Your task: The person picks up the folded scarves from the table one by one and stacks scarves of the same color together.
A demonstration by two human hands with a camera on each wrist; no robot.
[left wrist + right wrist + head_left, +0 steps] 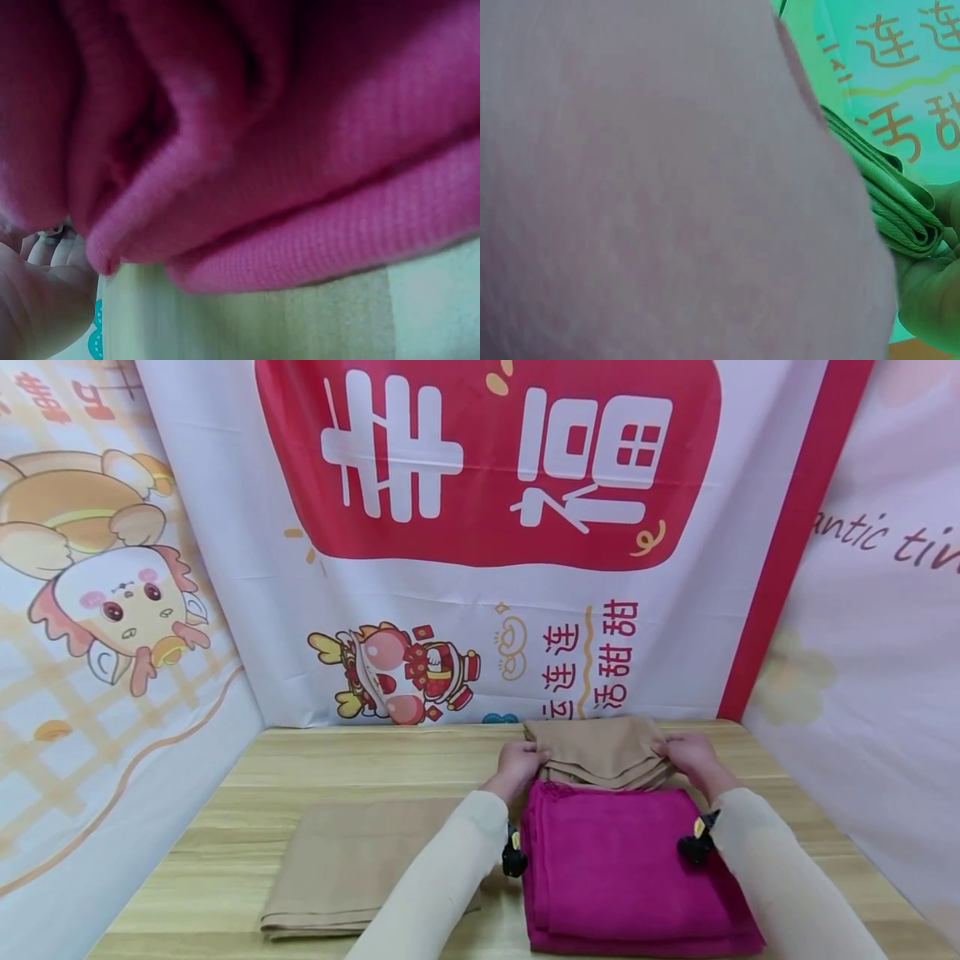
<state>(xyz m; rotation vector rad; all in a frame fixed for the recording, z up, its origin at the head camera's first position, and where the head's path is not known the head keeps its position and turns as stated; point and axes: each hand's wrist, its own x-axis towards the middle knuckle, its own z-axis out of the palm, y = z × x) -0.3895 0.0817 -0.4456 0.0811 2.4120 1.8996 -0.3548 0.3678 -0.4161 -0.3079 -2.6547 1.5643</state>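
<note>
At the back of the table, a folded beige cloth (600,747) is held by both hands at its two sides. My left hand (519,767) pinches its left edge, and my right hand (693,758) grips the right edge. In the right wrist view, several stacked layers of that cloth (892,199) lie between the thumb and fingers of the right hand (930,300), tinted green. Just in front is a folded magenta cloth (615,868), under both wrists. It fills most of the left wrist view, where part of the left hand (49,300) shows at lower left.
Another folded beige cloth (352,860) lies flat on the left of the wooden table (217,852), partly covered by the left sleeve (442,877). A printed red and white hanging (465,585) stands behind the table, with printed sheets on both sides.
</note>
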